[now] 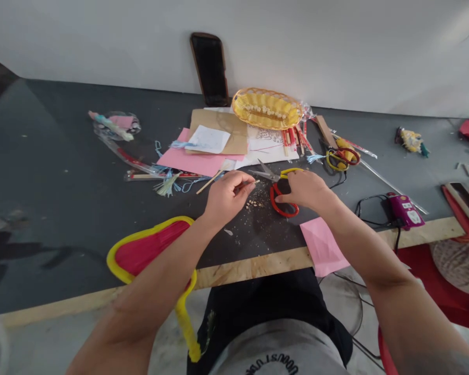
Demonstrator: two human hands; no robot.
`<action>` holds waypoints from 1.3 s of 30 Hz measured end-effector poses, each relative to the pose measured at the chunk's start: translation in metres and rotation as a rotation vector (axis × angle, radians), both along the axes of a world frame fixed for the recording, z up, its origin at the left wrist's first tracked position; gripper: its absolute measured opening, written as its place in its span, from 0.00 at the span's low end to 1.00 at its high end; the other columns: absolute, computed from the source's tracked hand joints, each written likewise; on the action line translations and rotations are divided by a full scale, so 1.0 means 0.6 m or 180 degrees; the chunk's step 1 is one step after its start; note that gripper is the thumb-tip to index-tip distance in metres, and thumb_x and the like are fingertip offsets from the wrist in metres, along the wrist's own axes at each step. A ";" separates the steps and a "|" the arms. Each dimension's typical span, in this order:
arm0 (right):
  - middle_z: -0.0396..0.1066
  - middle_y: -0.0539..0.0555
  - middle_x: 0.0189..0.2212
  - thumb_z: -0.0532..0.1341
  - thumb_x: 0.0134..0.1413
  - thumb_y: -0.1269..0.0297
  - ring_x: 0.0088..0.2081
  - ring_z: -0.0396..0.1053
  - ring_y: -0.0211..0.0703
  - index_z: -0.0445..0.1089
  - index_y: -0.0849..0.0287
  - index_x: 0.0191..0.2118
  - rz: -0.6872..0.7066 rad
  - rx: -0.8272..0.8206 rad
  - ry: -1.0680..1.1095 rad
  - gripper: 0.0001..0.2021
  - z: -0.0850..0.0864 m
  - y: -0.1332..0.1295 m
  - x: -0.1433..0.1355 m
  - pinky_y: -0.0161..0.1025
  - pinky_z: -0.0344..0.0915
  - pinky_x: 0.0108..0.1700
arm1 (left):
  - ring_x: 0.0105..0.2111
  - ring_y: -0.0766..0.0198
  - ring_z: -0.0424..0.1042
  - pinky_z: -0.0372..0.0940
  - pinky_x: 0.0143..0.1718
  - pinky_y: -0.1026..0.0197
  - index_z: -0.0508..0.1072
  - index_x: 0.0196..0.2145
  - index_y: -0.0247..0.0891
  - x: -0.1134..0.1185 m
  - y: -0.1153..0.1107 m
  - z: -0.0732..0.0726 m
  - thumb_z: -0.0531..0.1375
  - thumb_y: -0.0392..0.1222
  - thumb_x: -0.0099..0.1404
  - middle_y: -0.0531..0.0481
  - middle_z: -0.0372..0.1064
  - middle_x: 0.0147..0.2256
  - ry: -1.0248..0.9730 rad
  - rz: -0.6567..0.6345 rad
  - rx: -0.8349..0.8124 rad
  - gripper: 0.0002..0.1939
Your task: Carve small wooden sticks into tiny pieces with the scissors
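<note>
Soft glare brightens the wall (297,49) upper right

The scissors (275,177) have metal blades, one red handle loop and one yellow. Held in the right hand (305,188), they stand with blades spread, pointing leftward from that grip. A thin pale stick (257,181) is pinched in the left hand (230,192), its short end poking past the fingertips. Small pale bits (254,204) lie scattered just nearer than that pinch.
</note>
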State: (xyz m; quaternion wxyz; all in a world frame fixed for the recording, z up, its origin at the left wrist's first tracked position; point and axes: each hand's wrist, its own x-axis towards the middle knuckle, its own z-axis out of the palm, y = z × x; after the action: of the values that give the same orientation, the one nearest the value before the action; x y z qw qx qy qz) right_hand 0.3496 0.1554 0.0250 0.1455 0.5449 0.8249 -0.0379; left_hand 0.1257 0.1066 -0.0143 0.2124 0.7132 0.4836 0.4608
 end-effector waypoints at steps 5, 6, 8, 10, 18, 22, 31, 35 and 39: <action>0.78 0.62 0.33 0.64 0.59 0.46 0.36 0.75 0.52 0.75 0.61 0.35 -0.0270 0.0291 0.0740 0.19 0.012 -0.002 0.009 0.44 0.66 0.37 | 0.34 0.63 0.74 0.67 0.34 0.62 0.77 0.36 0.38 -0.001 -0.002 0.002 0.61 0.38 0.67 0.48 0.78 0.35 0.0130 -0.0022 0.0082 0.04; 0.78 0.61 0.35 0.62 0.62 0.52 0.37 0.75 0.50 0.75 0.60 0.37 -0.0297 0.0494 0.1237 0.15 0.010 -0.005 0.009 0.43 0.66 0.39 | 0.35 0.63 0.75 0.68 0.35 0.61 0.77 0.36 0.38 -0.001 -0.003 0.003 0.61 0.38 0.67 0.48 0.78 0.35 0.0162 -0.0018 0.0092 0.04; 0.78 0.57 0.37 0.59 0.64 0.57 0.38 0.74 0.44 0.74 0.59 0.44 -0.0279 0.0601 0.2509 0.12 0.001 -0.015 0.003 0.40 0.66 0.41 | 0.36 0.62 0.76 0.69 0.37 0.61 0.77 0.36 0.38 0.000 -0.005 0.003 0.61 0.37 0.67 0.47 0.78 0.36 0.0214 -0.0039 0.0126 0.04; 0.76 0.53 0.33 0.58 0.64 0.52 0.32 0.71 0.38 0.73 0.58 0.44 -0.0300 0.0016 0.3436 0.15 -0.015 -0.026 -0.009 0.37 0.66 0.36 | 0.37 0.62 0.77 0.70 0.39 0.61 0.77 0.36 0.39 0.001 -0.007 0.002 0.61 0.37 0.68 0.46 0.79 0.37 0.0274 -0.0080 0.0180 0.04; 0.63 0.45 0.22 0.60 0.57 0.34 0.19 0.58 0.29 0.62 0.56 0.30 -0.0824 -0.1872 0.4760 0.26 -0.057 -0.052 -0.047 0.31 0.54 0.20 | 0.39 0.61 0.78 0.72 0.42 0.60 0.77 0.37 0.40 0.008 -0.013 0.003 0.58 0.38 0.70 0.47 0.79 0.38 0.0611 -0.0198 0.0330 0.07; 0.64 0.44 0.23 0.64 0.55 0.39 0.21 0.59 0.29 0.64 0.57 0.31 -0.0875 -0.2226 0.5137 0.24 -0.061 -0.061 -0.051 0.30 0.58 0.22 | 0.39 0.62 0.78 0.72 0.42 0.61 0.77 0.37 0.40 0.011 -0.017 0.005 0.59 0.38 0.70 0.46 0.79 0.38 0.0552 -0.0238 0.0343 0.06; 0.64 0.43 0.24 0.70 0.51 0.44 0.22 0.59 0.29 0.67 0.57 0.36 -0.1153 -0.2956 0.5761 0.22 -0.070 -0.064 -0.059 0.31 0.60 0.24 | 0.34 0.65 0.75 0.69 0.32 0.64 0.76 0.34 0.39 0.012 -0.018 0.014 0.62 0.41 0.67 0.47 0.78 0.36 -0.0183 -0.0213 -0.0165 0.05; 0.64 0.43 0.24 0.69 0.52 0.43 0.22 0.59 0.29 0.67 0.58 0.34 -0.1114 -0.2675 0.5779 0.22 -0.074 -0.061 -0.058 0.31 0.59 0.24 | 0.36 0.64 0.76 0.71 0.36 0.63 0.76 0.33 0.39 0.013 -0.019 0.014 0.63 0.43 0.67 0.47 0.78 0.37 -0.0358 -0.0285 -0.0223 0.06; 0.65 0.44 0.24 0.67 0.53 0.41 0.22 0.60 0.30 0.67 0.58 0.34 -0.0957 -0.2301 0.5741 0.22 -0.071 -0.061 -0.058 0.32 0.59 0.25 | 0.38 0.63 0.76 0.71 0.37 0.62 0.76 0.33 0.39 0.011 -0.018 0.011 0.64 0.42 0.66 0.47 0.78 0.37 -0.0388 -0.0290 -0.0275 0.05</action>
State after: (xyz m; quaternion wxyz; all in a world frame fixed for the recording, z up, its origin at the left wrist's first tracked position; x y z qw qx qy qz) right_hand 0.3146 0.1185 -0.0179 -0.3871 0.3337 0.4875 -0.7079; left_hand 0.1323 0.0958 -0.0076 0.2928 0.6952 0.4563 0.4719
